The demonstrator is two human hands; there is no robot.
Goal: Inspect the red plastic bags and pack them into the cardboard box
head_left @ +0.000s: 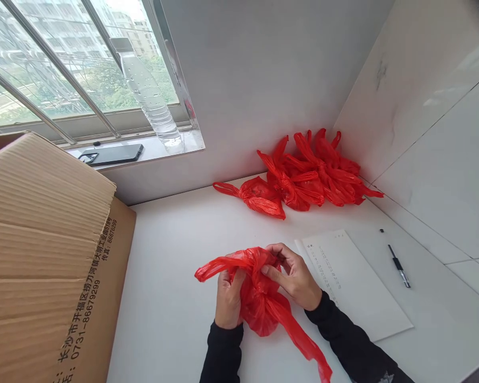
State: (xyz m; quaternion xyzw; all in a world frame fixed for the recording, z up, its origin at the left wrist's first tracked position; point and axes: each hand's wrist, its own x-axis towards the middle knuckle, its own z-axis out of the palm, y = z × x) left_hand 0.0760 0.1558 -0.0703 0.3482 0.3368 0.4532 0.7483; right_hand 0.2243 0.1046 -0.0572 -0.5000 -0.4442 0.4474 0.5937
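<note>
**Both hands busy with one red bag at the near edge**

The left hand [228, 299] and the right hand [296, 277] hold a thin red plastic bag [259, 303] just above the white bench [171, 266], near the person. The fingers of both hands are closed on its bunched top, and one long tail hangs to the near right. The bag seems gathered and twisted, with the knot not yet tight. Tightening it would need a firm pinch on each end. A pile of knotted red bags [303, 178] lies in the far right corner.
</note>
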